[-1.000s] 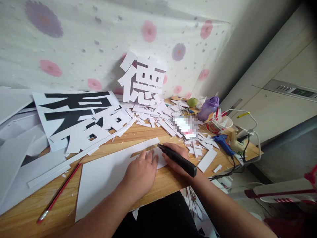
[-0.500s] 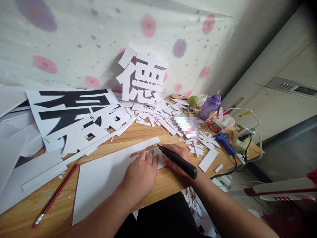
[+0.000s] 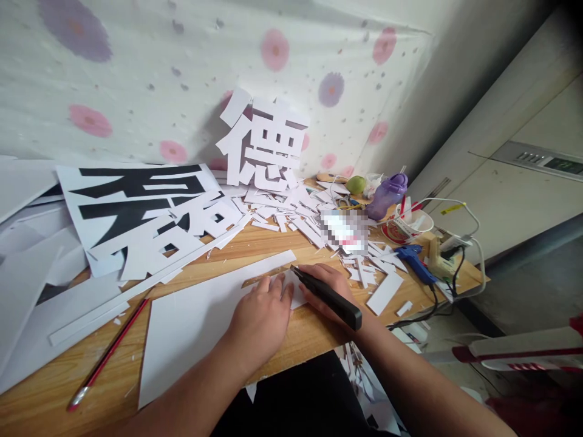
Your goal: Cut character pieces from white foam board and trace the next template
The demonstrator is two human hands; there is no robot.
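My left hand (image 3: 262, 312) lies palm down on a white board (image 3: 182, 331), its fingers stretched out and pressing on a thin brownish, ruler-like strip (image 3: 252, 280). Close beside it, my right hand (image 3: 325, 291) grips a black utility knife (image 3: 330, 295). The knife slants across the hand, with its blade end toward the far edge of the board, near the strip. Whether the tip touches the board I cannot tell. To the left of the board rests a red and black pencil (image 3: 109, 352).
A white cut-out character (image 3: 262, 142) leans on the wall above many white scraps (image 3: 291, 206). Black-printed sheet (image 3: 136, 182) lies at left. At right are a purple bottle (image 3: 387, 194), a paper tub (image 3: 410, 227), a blue glue gun (image 3: 416, 262) and cables.
The view has shifted slightly, so things on the table sit a little farther right. Both hands and the knife keep nearly the same place on the board.
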